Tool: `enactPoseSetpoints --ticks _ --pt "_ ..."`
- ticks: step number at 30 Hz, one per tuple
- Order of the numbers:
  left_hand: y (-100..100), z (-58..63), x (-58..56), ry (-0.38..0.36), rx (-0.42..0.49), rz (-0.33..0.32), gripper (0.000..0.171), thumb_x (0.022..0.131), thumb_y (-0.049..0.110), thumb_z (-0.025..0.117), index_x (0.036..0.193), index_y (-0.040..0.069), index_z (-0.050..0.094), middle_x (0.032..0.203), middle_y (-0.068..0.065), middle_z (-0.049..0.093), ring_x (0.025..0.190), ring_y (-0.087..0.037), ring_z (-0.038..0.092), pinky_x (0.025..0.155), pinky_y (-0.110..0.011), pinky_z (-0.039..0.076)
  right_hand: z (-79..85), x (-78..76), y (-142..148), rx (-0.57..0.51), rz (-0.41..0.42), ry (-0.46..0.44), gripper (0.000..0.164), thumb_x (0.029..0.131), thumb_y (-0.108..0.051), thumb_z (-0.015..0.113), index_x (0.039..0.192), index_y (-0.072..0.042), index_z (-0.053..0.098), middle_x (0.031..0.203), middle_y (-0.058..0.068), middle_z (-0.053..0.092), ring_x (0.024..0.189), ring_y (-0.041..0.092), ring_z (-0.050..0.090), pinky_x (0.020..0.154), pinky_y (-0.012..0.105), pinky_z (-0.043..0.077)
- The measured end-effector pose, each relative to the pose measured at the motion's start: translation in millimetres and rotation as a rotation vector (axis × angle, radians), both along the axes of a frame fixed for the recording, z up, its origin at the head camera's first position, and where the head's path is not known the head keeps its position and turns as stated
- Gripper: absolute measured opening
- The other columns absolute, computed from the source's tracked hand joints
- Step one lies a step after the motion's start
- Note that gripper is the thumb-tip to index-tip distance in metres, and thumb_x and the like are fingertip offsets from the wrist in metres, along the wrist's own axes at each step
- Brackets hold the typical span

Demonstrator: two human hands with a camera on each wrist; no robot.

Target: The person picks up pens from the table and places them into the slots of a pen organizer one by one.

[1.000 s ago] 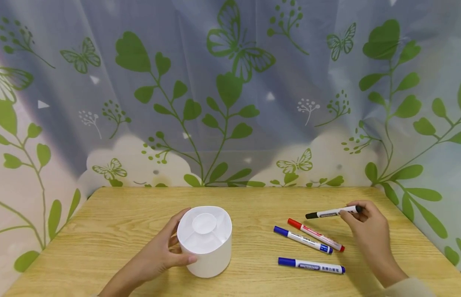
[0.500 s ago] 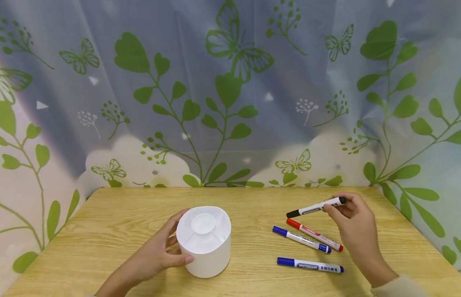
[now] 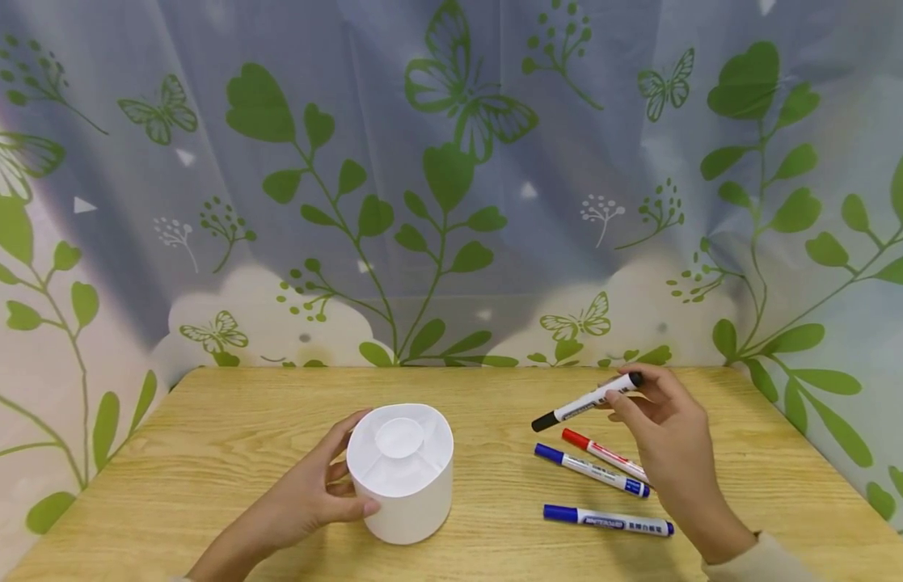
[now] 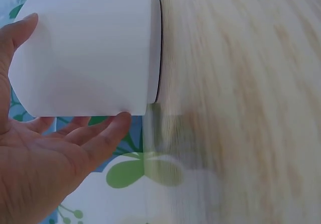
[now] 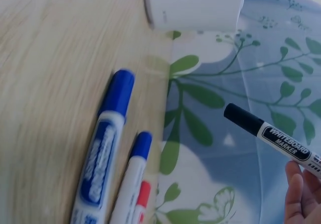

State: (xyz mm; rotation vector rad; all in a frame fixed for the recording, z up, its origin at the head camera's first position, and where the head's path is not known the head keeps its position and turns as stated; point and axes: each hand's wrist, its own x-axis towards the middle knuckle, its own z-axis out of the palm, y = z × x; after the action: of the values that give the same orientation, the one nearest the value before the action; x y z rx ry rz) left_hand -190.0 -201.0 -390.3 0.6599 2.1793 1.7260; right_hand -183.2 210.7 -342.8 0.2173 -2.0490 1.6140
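A white round pen holder [image 3: 411, 513] with a divided top stands on the table at the middle left. My left hand [image 3: 305, 493] holds it from the left, thumb on the near side and fingers round the far side; the left wrist view shows fingertips against the wall of the holder [image 4: 85, 53]. My right hand [image 3: 673, 453] pinches a black whiteboard marker [image 3: 585, 402] near its rear end, above the table. The marker tilts, with its black cap [image 5: 243, 118] pointing left and down. Its label reads "WHITEBOARD MARKER" in the right wrist view.
Below the right hand lie a red marker [image 3: 604, 454], partly hidden by that hand, and a blue marker [image 3: 592, 469] close beside it. Another blue marker [image 3: 607, 520] lies nearer the front. A patterned curtain [image 3: 451, 242] hangs behind the wooden table [image 3: 240, 428].
My right hand has lifted the black whiteboard marker and carried it left, tilting it more steeply, and now covers the red marker's end. The left hand and pen holder have stayed put.
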Motion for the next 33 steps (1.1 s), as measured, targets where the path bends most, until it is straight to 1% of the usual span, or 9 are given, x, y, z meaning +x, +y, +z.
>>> enactPoseSetpoints --ticks 3,6,14,18,21,24,26,28,33 --pt "2.2 -0.9 0.2 -0.015 0.018 -0.01 0.104 0.089 0.012 0.084 0.167 0.019 0.016 0.162 -0.027 0.026 0.147 -0.054 0.039 0.102 -0.035 0.058 4.7 1.8 -7.2 -0.012 0.026 0.004 0.027 0.1 0.0 0.068 0.127 -0.001 0.064 0.103 -0.01 0.076 0.088 0.007 0.075 0.075 0.022 0.062" --pt "4.2 -1.9 0.4 -0.016 0.016 -0.01 0.105 0.089 0.012 0.084 0.167 0.018 0.014 0.164 -0.027 0.024 0.144 -0.052 0.044 0.097 -0.033 0.06 9.1 4.0 -14.4 -0.028 0.053 0.005 0.027 0.1 -0.001 0.068 0.127 -0.002 0.064 0.104 -0.009 0.077 0.088 0.008 0.075 0.076 0.023 0.062" --pt "5.7 -1.4 1.3 0.018 -0.03 0.009 0.109 0.089 0.016 0.085 0.168 0.016 0.011 0.166 -0.028 0.026 0.143 -0.052 0.045 0.1 -0.033 0.056 17.8 8.5 -31.1 -0.109 0.162 0.03 0.028 0.1 0.002 0.067 0.128 0.002 0.064 0.105 -0.004 0.077 0.089 0.011 0.075 0.078 0.025 0.063" --pt "3.6 -0.5 1.0 0.015 -0.04 -0.005 0.108 0.09 0.016 0.084 0.169 0.017 0.009 0.166 -0.026 0.027 0.144 -0.052 0.045 0.101 -0.033 0.057 21.4 10.0 -36.6 -0.12 0.195 0.031 0.028 0.1 0.002 0.066 0.128 0.002 0.064 0.106 -0.003 0.077 0.09 0.012 0.075 0.079 0.026 0.063" --pt "0.4 -0.1 0.3 0.03 -0.045 -0.022 0.106 0.092 0.016 0.082 0.169 0.017 0.009 0.167 -0.025 0.026 0.146 -0.054 0.041 0.107 -0.041 0.055 24.7 11.4 -41.7 -0.126 0.217 0.038 0.029 0.1 0.001 0.066 0.129 0.0 0.064 0.108 -0.002 0.078 0.091 0.013 0.075 0.079 0.026 0.063" --pt "-2.0 0.7 0.0 0.043 -0.052 -0.029 0.104 0.093 0.016 0.08 0.169 0.018 0.01 0.169 -0.023 0.025 0.149 -0.056 0.035 0.115 -0.054 0.047 27.4 12.9 -48.3 -0.152 0.249 0.041 0.032 0.1 0.001 0.066 0.132 -0.003 0.065 0.108 -0.001 0.078 0.091 0.014 0.075 0.079 0.026 0.063" --pt "-2.5 1.1 -0.2 0.05 -0.058 -0.029 0.103 0.093 0.016 0.08 0.169 0.018 0.011 0.168 -0.024 0.026 0.15 -0.057 0.033 0.117 -0.06 0.043 28.5 13.4 -53.6 -0.165 0.263 0.043 0.033 0.1 0.001 0.067 0.133 -0.004 0.066 0.108 -0.001 0.079 0.091 0.014 0.075 0.078 0.026 0.062" --pt "-2.4 1.7 0.0 0.047 -0.06 -0.027 0.103 0.093 0.017 0.081 0.169 0.018 0.011 0.169 -0.023 0.026 0.15 -0.058 0.031 0.117 -0.063 0.041 28.8 13.3 -59.2 -0.175 0.281 0.043 0.034 0.1 0.001 0.067 0.133 -0.003 0.066 0.108 -0.001 0.079 0.092 0.014 0.075 0.078 0.026 0.062" --pt "-1.9 2.5 0.2 0.043 -0.064 -0.02 0.103 0.093 0.017 0.081 0.169 0.016 0.011 0.168 -0.023 0.027 0.15 -0.058 0.03 0.117 -0.062 0.042 26.7 11.8 -72.6 -0.175 0.311 0.037 0.034 0.1 0.0 0.068 0.133 -0.002 0.066 0.109 -0.001 0.077 0.095 0.012 0.073 0.078 0.026 0.063"
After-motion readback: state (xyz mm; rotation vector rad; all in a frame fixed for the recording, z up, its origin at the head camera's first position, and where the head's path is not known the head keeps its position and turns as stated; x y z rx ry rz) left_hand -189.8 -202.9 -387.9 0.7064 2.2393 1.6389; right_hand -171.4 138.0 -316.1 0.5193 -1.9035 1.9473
